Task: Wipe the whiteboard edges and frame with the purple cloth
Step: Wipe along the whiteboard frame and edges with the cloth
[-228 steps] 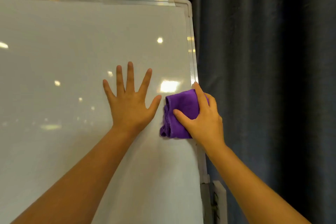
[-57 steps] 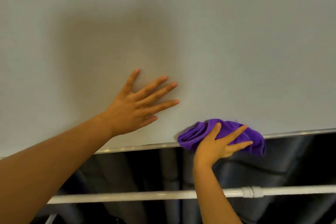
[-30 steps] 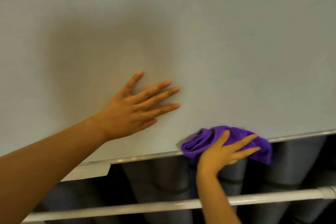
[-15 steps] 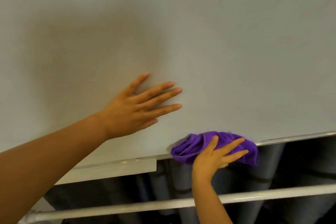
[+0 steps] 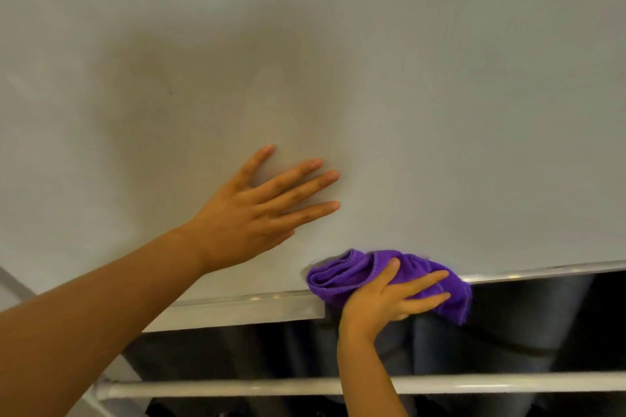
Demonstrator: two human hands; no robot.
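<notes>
Low on the whiteboard [image 5: 406, 95], the right hand [image 5: 389, 301] presses the bunched purple cloth [image 5: 352, 272] against the bottom frame edge [image 5: 542, 272], fingers extended over it. Beside it, the left hand [image 5: 250, 213] lies flat on the board, fingers spread, holding nothing. Just left of the cloth runs the marker tray [image 5: 237, 310].

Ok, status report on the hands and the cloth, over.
Left hand flat and open on the whiteboard. Right hand pressing the purple cloth onto the bottom frame edge. Tray ledge just left of cloth; nothing blocking.
</notes>
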